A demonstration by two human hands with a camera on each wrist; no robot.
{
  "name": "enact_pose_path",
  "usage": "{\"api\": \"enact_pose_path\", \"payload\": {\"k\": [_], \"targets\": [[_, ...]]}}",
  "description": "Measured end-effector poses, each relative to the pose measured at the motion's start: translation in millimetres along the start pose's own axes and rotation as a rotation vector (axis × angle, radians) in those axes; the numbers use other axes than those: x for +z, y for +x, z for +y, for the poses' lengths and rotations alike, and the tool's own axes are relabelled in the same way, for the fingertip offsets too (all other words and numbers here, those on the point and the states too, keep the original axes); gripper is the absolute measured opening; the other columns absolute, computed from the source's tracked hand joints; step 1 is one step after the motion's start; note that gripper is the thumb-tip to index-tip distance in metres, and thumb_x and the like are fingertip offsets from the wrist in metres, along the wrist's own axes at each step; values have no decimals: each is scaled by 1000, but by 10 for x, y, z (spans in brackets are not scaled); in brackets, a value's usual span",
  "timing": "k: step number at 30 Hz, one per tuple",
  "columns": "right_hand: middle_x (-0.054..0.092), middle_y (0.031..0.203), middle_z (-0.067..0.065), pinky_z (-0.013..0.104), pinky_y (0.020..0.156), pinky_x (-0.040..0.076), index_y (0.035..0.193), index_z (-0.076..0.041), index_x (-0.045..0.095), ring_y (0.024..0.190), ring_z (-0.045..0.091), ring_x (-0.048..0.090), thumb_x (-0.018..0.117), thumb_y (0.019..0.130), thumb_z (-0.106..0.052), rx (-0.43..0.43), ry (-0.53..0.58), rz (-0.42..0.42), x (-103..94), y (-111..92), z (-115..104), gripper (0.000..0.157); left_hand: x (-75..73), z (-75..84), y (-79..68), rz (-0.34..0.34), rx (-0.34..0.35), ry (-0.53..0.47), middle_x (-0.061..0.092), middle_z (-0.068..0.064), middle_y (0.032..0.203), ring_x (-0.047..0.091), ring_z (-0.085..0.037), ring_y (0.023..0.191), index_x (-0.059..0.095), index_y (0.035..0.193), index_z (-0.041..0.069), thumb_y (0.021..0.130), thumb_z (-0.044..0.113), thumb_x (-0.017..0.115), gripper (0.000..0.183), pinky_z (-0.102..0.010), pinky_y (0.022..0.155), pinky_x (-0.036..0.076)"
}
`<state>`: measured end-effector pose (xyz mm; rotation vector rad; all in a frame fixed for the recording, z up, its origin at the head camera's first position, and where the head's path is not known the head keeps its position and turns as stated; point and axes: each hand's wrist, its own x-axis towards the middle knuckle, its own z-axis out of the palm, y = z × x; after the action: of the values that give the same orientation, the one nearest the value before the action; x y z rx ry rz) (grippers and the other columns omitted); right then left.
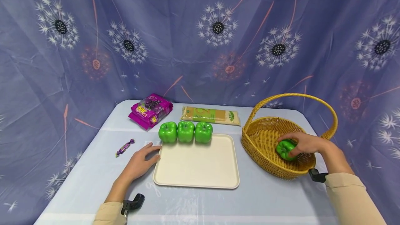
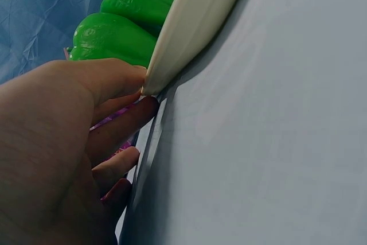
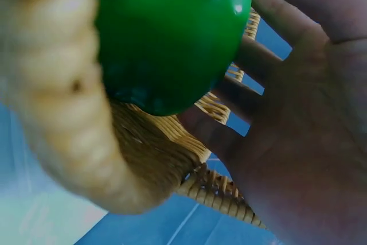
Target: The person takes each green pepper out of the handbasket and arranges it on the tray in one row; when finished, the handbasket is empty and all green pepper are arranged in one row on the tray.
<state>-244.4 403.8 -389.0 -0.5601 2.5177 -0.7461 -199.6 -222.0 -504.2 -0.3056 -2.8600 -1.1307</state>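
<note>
In the head view, my right hand (image 1: 306, 142) reaches into a yellow wicker basket (image 1: 260, 159) and holds a green bell pepper (image 1: 283, 149), thumb and fingers round its sides. The right wrist view has the pepper (image 3: 166, 38) large against the palm, beside the blurred basket handle (image 3: 63, 84). My left hand (image 1: 140, 162) lies at the left edge of a cream tray (image 1: 197, 167), its fingers relaxed and fingertips touching the rim (image 2: 172, 44). Three more green bell peppers (image 1: 185, 132) stand in a row at the tray's back left.
Left of the tray lies a small purple wrapped candy (image 1: 125, 148). Behind, there is a purple snack bag (image 1: 151, 110) and a long packet of noodles (image 1: 210, 115). The basket's tall arched handle (image 1: 293, 94) rises near my right forearm. A blue dandelion-print cloth (image 1: 175, 37) surrounds the table.
</note>
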Motion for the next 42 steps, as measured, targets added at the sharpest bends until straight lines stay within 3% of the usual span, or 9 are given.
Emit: {"api": "enact_pose_path", "payload": {"k": [16,25,36,42], "targets": [[53,111,15,39,71,49,137,-2,50,91,29,51,82,70,-8,67,11,-78,-87,67,-73,74,-22,15,24,2,1,13,41,-22,145,34,-44,133,61,130,20,93,35,64,40,-64,105,25],[53,112,13,37,72,46,135,-5,52,92,26,50,83,72,-20,88,-60,38,-80,78,-29,72,-10,-2,24,5,10,10,42,-22,144,35,-43,133,62,130,21,93,35,64,40,-64,105,26],[55,111,15,37,73,47,135,2,50,92,26,52,82,74,-27,113,-133,108,-89,218,-55,74,4,-19,7,1,7,1,42,-22,144,35,-43,133,62,129,21,93,36,64,40,-63,105,26],[54,124,23,44,80,48,136,0,49,102,33,55,77,80,-37,112,-135,221,-87,277,-48,73,3,-8,2,6,22,-1,42,-22,144,35,-43,133,63,129,19,92,34,65,39,-63,105,27]]}}
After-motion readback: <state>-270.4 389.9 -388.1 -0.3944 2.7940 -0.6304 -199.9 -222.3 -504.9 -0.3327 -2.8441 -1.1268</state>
